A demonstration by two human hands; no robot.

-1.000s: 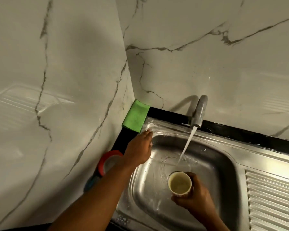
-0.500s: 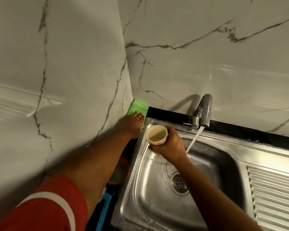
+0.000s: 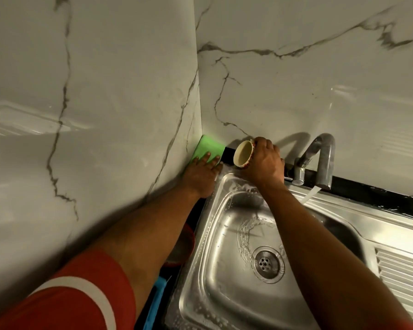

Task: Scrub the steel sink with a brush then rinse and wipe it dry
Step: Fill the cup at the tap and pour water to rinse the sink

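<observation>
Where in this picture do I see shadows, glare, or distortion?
Head view: the curved metal tap throws a dark shadow on the marble wall behind it; pale glare patches sit on that wall; the steel sink gleams wetly; wide-angle distortion bends the wall corner.

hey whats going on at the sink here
A person is rinsing the steel sink. The right hand grips a small cup, tipped on its side over the sink's back left corner. The left hand rests with straight fingers on a green cloth in the wall corner. The tap is running, and the basin is wet with foamy streaks near the drain.
</observation>
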